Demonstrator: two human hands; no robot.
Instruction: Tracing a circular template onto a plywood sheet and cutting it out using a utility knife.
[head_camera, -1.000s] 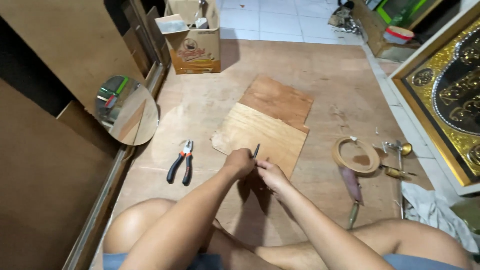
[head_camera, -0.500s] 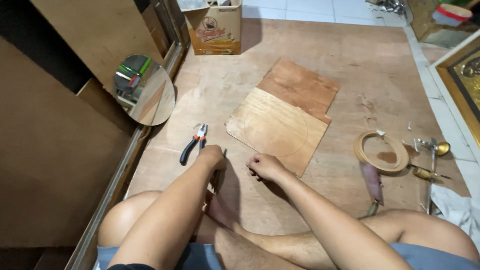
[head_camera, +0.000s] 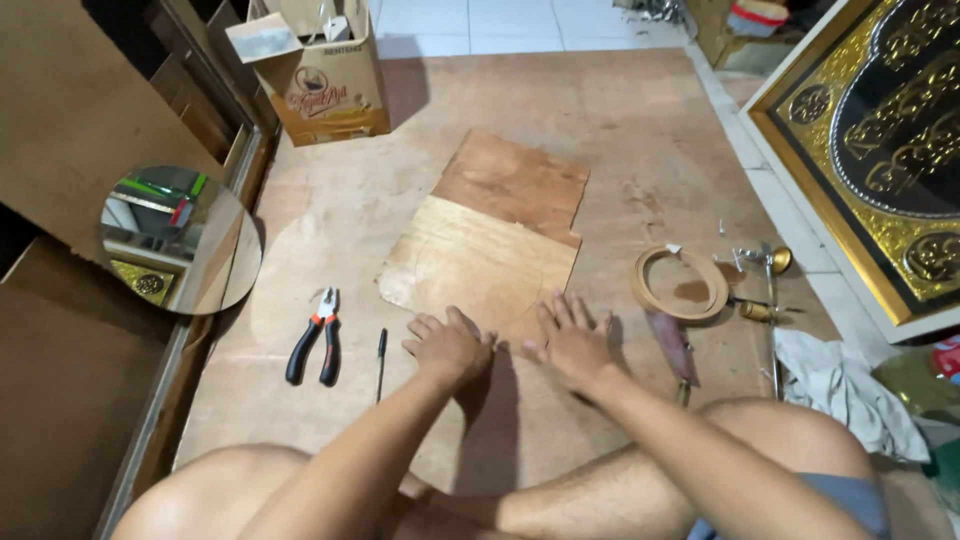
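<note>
Pale plywood panel (head_camera: 478, 262) lay flat at centre frame on a large brown board (head_camera: 620, 140) serving as the floor work surface. A faint circle outline was visible on the panel face; no cut through it could be seen, so marking looked done and any cutting not begun, judged from this view alone. A darker, reddish plywood piece (head_camera: 515, 183) sat just above it, edges touching or overlapping; which one, not resolvable.

Left hand (head_camera: 448, 345) rested at the panel's lower edge, fingers curled, holding nothing visible. Right hand (head_camera: 570, 340) lay beside it, palm down, fingers spread flat, partly on the panel's lower right corner. Both empty.

Count, working outward:
- plywood pieces: 2
- thin dark pencil-like tool (head_camera: 381, 362): 1, lower left of the hands, untouched
- pliers (head_camera: 315, 335), red-and-black handles: 1, further left
- coiled strip of wood-coloured edging (head_camera: 680, 283): 1, right of centre
- small metal tools (head_camera: 760, 285) with brass-coloured ends, right: number unclear
- white rag (head_camera: 840, 385), lower right: 1
- round mirror (head_camera: 178, 240), left edge: 1
- cardboard box (head_camera: 320, 75), upper left: 1
- gilt ornamental frame (head_camera: 880, 150), upper right: 1
</note>
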